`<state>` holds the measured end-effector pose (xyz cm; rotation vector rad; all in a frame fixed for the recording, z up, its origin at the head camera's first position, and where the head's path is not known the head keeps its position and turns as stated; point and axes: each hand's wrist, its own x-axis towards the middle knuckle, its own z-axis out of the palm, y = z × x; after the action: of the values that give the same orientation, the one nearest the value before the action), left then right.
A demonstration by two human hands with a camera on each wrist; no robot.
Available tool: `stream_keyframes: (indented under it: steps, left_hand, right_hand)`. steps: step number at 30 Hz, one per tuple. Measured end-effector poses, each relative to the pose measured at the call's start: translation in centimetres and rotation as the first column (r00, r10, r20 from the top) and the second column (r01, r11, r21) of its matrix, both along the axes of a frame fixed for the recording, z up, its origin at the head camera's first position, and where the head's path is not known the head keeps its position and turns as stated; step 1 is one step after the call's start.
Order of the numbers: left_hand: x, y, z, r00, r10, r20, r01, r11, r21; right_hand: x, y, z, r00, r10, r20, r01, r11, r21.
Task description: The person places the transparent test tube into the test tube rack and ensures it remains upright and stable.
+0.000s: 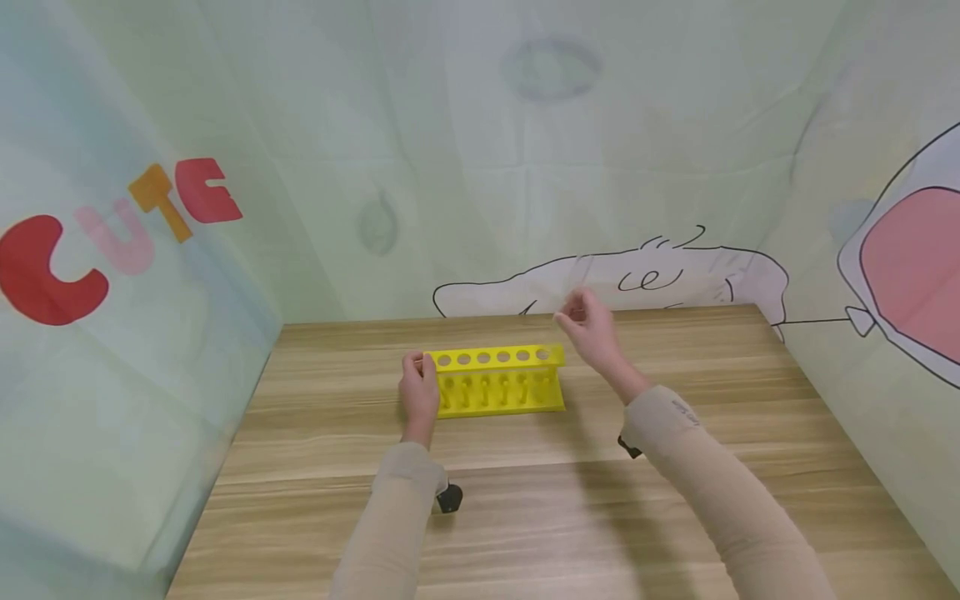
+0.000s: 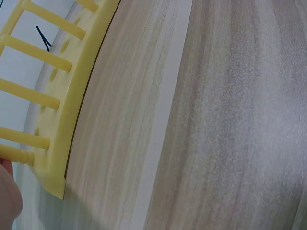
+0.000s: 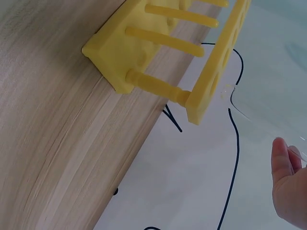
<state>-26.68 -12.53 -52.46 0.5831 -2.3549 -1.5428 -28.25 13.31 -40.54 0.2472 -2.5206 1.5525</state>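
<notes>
A yellow test tube rack (image 1: 498, 410) stands upright on the table, with a row of round holes along its top bar and pegs on its base. At its left end, my left hand (image 1: 420, 392) grips the rack; the left wrist view catches only part of that hand (image 2: 8, 196) by the end post. Above and beyond the rack's right end, my right hand (image 1: 591, 329) pinches a clear test tube (image 3: 261, 120) between thumb and fingers. The tube slants, its rounded end close to the end hole of the rack (image 3: 204, 93). Against the pale backdrop the tube is hard to make out.
The wood-grain table (image 1: 510, 500) ends at a pale cloth backdrop (image 1: 465, 183) behind and on both sides. Printed letters (image 1: 153, 200) mark the left cloth, and a drawn pink balloon (image 1: 918, 267) the right one. Dark wrist devices (image 1: 450, 498) show under the sleeves.
</notes>
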Motion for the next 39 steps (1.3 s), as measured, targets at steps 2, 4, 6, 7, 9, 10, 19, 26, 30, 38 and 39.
stream_keyframes:
  steps: [2,4,6,7,9,10,19,26,30,38,39]
  left_hand:
    - [0.0,0.0,0.0,1.000,0.002,-0.005,-0.002,1.000,0.003]
    - [0.0,0.0,0.0,1.000,0.001,-0.001,-0.001,1.000,0.006]
    - [0.0,0.0,0.0,1.000,0.002,0.003,-0.002,1.000,-0.002]
    - [0.0,0.0,-0.1,1.000,0.005,0.003,-0.005,1.000,-0.005]
    - [0.0,0.0,-0.1,1.000,0.007,0.004,-0.006,1.000,-0.016]
    - [0.0,0.0,-0.2,1.000,0.008,0.004,-0.008,1.000,-0.020]
    - [-0.1,-0.1,-0.3,1.000,0.007,0.020,-0.007,1.000,-0.027]
    - [0.1,0.0,0.0,0.999,0.004,0.041,-0.003,0.999,-0.036]
    - [0.0,-0.1,-0.2,0.999,0.009,0.035,-0.008,0.999,-0.040]
    - [-0.1,0.0,-0.3,1.000,0.003,0.011,-0.002,1.000,-0.018]
    - [0.0,0.0,-0.3,1.000,0.001,0.009,-0.001,1.000,-0.014]
  right_hand:
    - [0.0,-0.1,-0.1,1.000,0.002,0.023,-0.002,1.000,0.002]
    - [0.0,-0.2,-0.2,0.999,0.001,0.045,-0.001,1.000,0.007]
    - [0.0,-0.4,-0.3,0.998,0.000,0.066,-0.001,1.000,0.013]
    - [0.0,-0.4,-0.3,0.997,0.001,0.074,-0.003,1.000,0.019]
    - [0.0,-0.5,-0.4,0.996,0.006,0.085,-0.008,1.000,0.025]
    - [0.1,-0.6,-0.5,0.996,0.010,0.087,-0.013,1.000,0.028]
    - [0.1,-0.9,-1.1,0.995,0.018,0.095,-0.023,0.998,0.054]
    - [0.1,-1.1,-1.5,0.996,0.017,0.092,-0.023,0.998,0.065]
    - [0.0,-1.2,-1.8,0.994,0.015,0.107,-0.023,0.997,0.069]
    - [-0.2,-1.2,-2.3,0.991,0.017,0.135,-0.024,0.998,0.052]
    - [-0.2,-1.2,-2.4,0.991,0.017,0.135,-0.024,0.998,0.049]
